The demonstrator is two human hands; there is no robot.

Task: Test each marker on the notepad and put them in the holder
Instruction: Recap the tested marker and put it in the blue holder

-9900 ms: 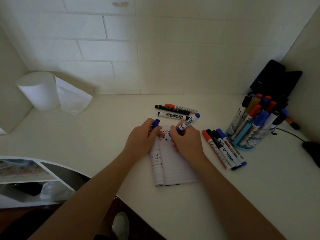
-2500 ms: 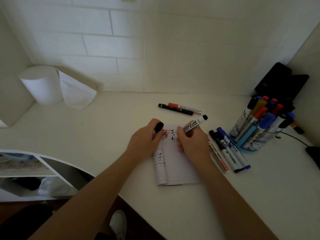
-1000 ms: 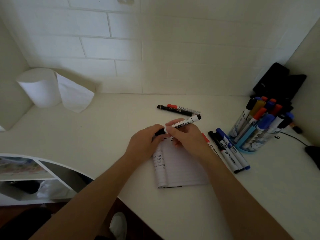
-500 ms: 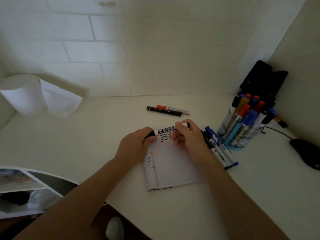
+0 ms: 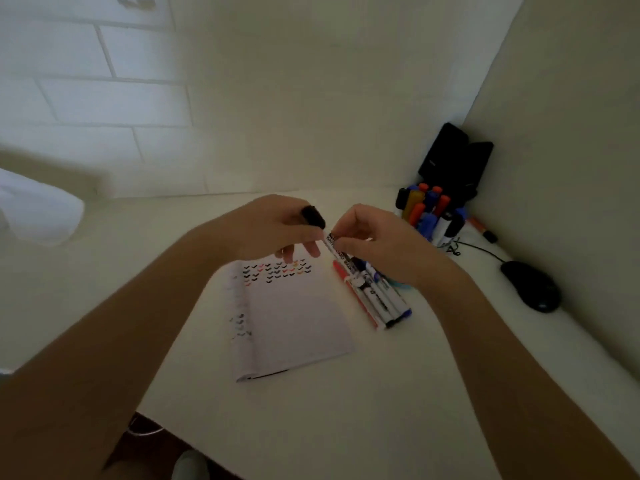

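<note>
Marker (image 5: pixel 337 249) in mid-air: a person holds the white-barrelled pen above the top edge of the notepad (image 5: pixel 294 317), clear of the page. The left hand (image 5: pixel 277 230) pinches the black cap (image 5: pixel 313 216) between thumb and curled fingers. The right hand (image 5: pixel 381 244) grips the barrel in its fingertips. Cap and barrel meet end to end, though whether the cap is fully seated cannot be told.

The notepad lies open on the white desk (image 5: pixel 346 410), its upper lines filled with rows of small check marks (image 5: pixel 277 270) in black, red and orange.

Just beside the pad's right edge lies a row of markers (image 5: pixel 374 299), side by side, with a red one nearest the paper.

Behind the right hand stands the holder (image 5: pixel 437 237), partly hidden and crowded with upright pens (image 5: pixel 426 209) capped in blue, orange, black and yellow.

A black mouse (image 5: pixel 530 285) sits further right, its cable running back toward the holder. A dark folded case (image 5: pixel 453 161) leans in the corner against the wall.
</note>
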